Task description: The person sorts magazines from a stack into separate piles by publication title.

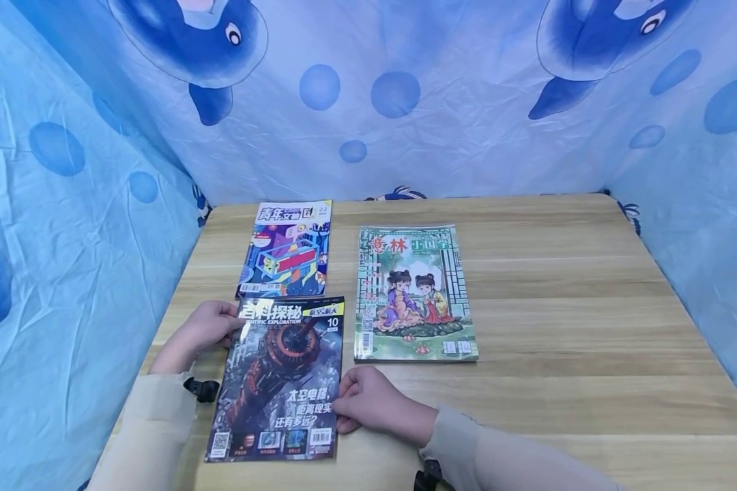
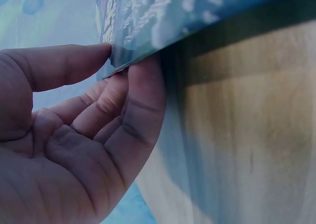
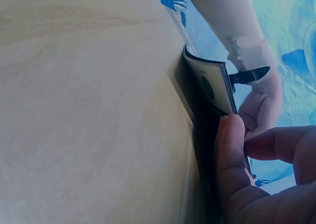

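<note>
A dark space-themed magazine (image 1: 282, 375) is held at both side edges, partly raised above the wooden surface in the right wrist view. My left hand (image 1: 205, 329) pinches its upper left edge; in the left wrist view the thumb and fingers of that hand (image 2: 89, 120) grip the cover's edge from both sides. On the lower right edge, my right hand (image 1: 377, 406) pinches it between thumb and fingers, as the right wrist view also shows for the hand (image 3: 261, 169) at the magazine (image 3: 212, 86). Behind its top edge lies a purple and white magazine (image 1: 285, 252).
A green magazine (image 1: 414, 300) with two drawn figures lies to the right of the held one, on the wooden table (image 1: 565, 307). Blue cloth (image 1: 454, 150) with dolphin drawings surrounds the table's back and sides.
</note>
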